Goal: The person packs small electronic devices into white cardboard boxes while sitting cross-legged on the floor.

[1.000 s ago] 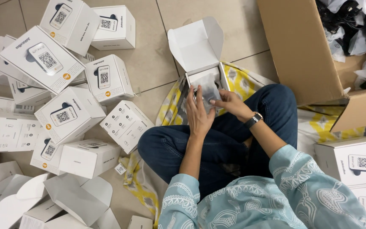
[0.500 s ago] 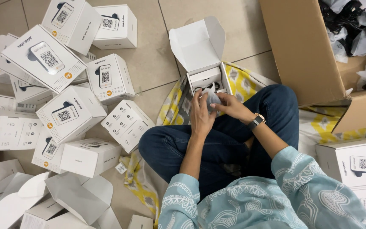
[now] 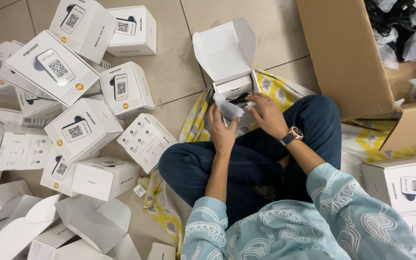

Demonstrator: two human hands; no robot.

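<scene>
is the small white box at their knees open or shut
Open: the small white box has its lid flap raised, and both hands work at its mouth.

Wearer's clothing: light teal tunic (image 3: 314, 221) with white paisley-style print, loose sleeves to about the elbow, patterned band at each cuff. Dark blue denim jeans (image 3: 246, 159). Wristwatch (image 3: 294, 134) on right wrist, above the tunic's right sleeve: rose-gold round case, dark strap. Both hands bare, no gloves.
</scene>
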